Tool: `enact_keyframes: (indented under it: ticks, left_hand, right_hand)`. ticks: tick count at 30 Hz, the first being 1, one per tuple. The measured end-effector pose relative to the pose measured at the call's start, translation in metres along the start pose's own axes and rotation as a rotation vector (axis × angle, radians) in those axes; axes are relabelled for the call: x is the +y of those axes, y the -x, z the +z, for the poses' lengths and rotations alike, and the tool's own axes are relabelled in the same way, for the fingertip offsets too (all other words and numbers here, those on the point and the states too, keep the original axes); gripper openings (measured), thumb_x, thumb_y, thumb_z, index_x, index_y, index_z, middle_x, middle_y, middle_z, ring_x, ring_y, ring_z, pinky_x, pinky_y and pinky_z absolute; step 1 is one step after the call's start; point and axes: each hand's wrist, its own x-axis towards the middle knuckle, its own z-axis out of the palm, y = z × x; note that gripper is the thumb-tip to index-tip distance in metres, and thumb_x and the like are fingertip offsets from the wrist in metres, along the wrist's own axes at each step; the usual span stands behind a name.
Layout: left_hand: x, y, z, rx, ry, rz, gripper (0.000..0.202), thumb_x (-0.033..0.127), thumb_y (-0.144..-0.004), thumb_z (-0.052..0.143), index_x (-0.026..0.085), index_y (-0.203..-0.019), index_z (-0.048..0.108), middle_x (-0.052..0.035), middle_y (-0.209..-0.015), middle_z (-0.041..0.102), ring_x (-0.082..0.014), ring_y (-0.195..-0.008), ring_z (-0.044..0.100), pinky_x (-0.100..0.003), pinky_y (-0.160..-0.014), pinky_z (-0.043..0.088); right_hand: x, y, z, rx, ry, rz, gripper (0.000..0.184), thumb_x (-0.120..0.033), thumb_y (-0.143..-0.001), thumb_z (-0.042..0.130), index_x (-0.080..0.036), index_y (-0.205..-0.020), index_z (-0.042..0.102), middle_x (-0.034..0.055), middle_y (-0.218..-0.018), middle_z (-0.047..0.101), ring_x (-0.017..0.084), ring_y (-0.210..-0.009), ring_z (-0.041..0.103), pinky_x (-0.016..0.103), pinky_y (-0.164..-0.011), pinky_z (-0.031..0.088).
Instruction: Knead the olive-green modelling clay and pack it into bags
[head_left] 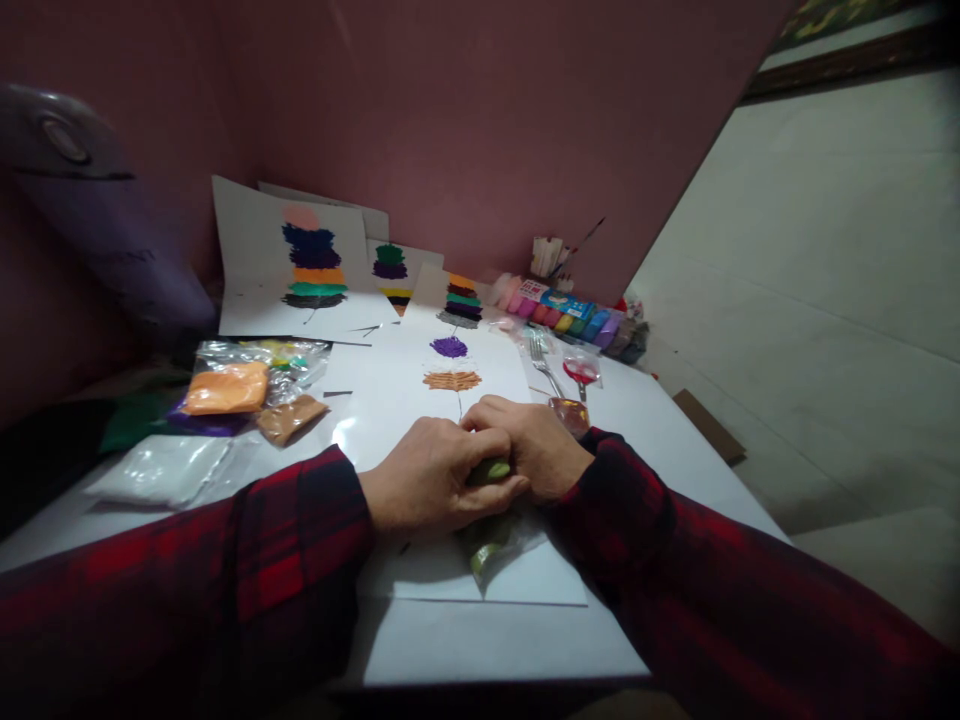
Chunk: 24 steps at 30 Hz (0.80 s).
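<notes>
My left hand [439, 475] and my right hand [529, 445] meet over the white sheet [390, 400] in front of me. Their fingers close round a lump of green modelling clay [491, 470], of which only part shows between them. Just below the hands lies a clear plastic packet [487, 550] with more green inside; whether a finger touches it I cannot tell. Farther up the sheet are a purple textured patch [450, 347] and a brown one [452, 381], with a thin stem line under the brown.
To the left lie bagged orange clay [225, 388], brown clay [292, 418] and white clay [165, 470]. Sheets with striped coloured patches [292, 270] lean at the back wall. At the right are a fork [544, 365], a red tool [581, 373] and a pack of coloured clays [566, 312].
</notes>
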Motion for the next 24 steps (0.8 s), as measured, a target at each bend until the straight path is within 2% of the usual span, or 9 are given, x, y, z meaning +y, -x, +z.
enact_keyframes:
  ticks: [11,24]
  left_hand:
    - [-0.0025,0.0004,0.0014,0.017,0.002,0.017,0.021,0.03,-0.086,0.061,0.017,-0.07,0.059,0.0046,-0.055,0.046,-0.0081,-0.048,0.033,-0.022,-0.047,0.028]
    - [-0.0027,0.001,0.0021,0.021,-0.015,0.034,0.021,0.03,-0.087,0.061,0.017,-0.071,0.06,0.0041,-0.056,0.049,-0.0084,-0.048,0.037,-0.022,-0.048,0.029]
  right_hand:
    - [0.0019,0.0005,0.0006,0.015,-0.027,-0.032,0.007,-0.019,-0.084,0.065,-0.016,-0.09,0.064,0.0045,-0.091,0.065,0.016,-0.079,0.06,0.029,-0.072,0.043]
    - [0.0031,0.0011,0.0024,0.013,-0.03,-0.041,0.008,-0.021,-0.084,0.065,-0.017,-0.091,0.063,0.0048,-0.093,0.065,0.016,-0.079,0.059,0.028,-0.072,0.042]
